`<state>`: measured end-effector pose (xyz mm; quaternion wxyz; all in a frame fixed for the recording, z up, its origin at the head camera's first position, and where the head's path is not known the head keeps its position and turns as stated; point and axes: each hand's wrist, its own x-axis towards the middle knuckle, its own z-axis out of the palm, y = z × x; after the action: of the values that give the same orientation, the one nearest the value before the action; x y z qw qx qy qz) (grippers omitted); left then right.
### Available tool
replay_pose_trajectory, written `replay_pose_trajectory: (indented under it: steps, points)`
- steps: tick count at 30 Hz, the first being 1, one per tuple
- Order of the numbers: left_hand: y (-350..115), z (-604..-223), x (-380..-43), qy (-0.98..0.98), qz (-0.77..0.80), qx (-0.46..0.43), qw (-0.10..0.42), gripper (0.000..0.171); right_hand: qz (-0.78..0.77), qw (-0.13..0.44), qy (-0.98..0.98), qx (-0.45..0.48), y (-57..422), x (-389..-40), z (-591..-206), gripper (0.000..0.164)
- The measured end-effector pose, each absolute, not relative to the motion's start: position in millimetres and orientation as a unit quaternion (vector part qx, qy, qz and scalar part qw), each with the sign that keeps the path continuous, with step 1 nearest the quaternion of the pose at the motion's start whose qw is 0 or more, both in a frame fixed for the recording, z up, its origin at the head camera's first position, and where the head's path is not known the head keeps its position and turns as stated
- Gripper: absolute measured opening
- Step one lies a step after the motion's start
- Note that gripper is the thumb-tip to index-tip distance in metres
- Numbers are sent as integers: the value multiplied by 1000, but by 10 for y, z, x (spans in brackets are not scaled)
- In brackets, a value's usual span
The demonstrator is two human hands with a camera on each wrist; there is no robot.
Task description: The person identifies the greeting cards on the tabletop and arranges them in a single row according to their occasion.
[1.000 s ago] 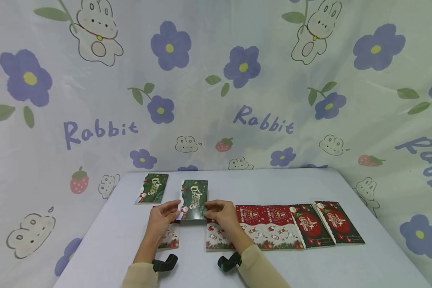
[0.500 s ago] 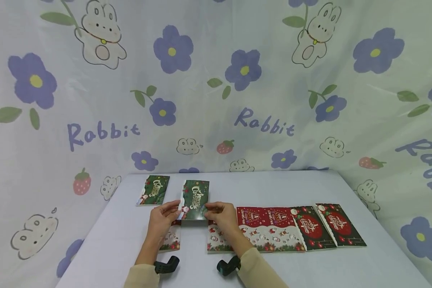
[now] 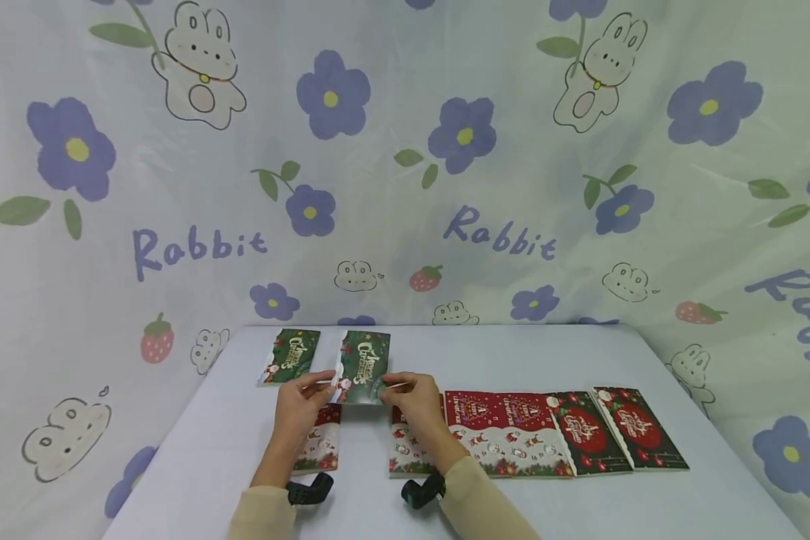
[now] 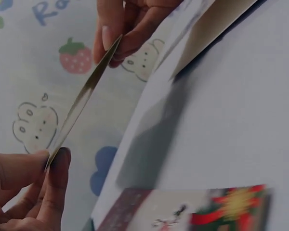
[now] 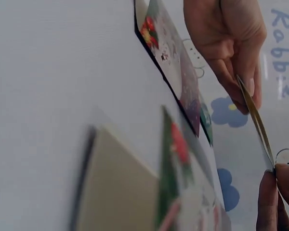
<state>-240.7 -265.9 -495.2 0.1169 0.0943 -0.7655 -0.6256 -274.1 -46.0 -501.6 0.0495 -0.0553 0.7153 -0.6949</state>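
Note:
A green notebook [image 3: 361,367] with gold "Merry Christmas" lettering is held above the white table in the head view. My left hand [image 3: 300,405] pinches its lower left edge, and my right hand [image 3: 412,399] pinches the lower right edge. From the left wrist view the held notebook [image 4: 84,98] appears thin and nearly edge-on, stretched between both hands' fingertips. Below my left hand lies a red and white Christmas notebook [image 3: 322,442], partly covered. Another red and white notebook [image 3: 408,454] lies under my right hand, partly hidden by it.
A second green notebook [image 3: 290,356] lies at the far left. To the right, red and white notebooks [image 3: 509,435] form a row with a dark notebook with a red oval [image 3: 587,431] and its match [image 3: 641,427]. A rabbit-patterned curtain [image 3: 405,172] hangs behind the table [image 3: 499,356].
Both hands have shifted the green notebook slightly farther from the body, and it now tilts a little clockwise. The grip stays on both sides. The head view has shifted slightly.

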Motion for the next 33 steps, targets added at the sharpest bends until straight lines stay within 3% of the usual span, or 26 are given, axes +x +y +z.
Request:
replay_pose_trajectory:
  steps: [12, 33]
  points:
    - [-2880, -4687, -2663, -801, -577, 86, 137, 28, -688, 30, 723, -52, -761, -3012, -4808, 20]
    - [-3157, -4836, -2957, -866, -464, 106, 150, 22, -621, 19, 783, -29, -1207, -3281, -4943, 19]
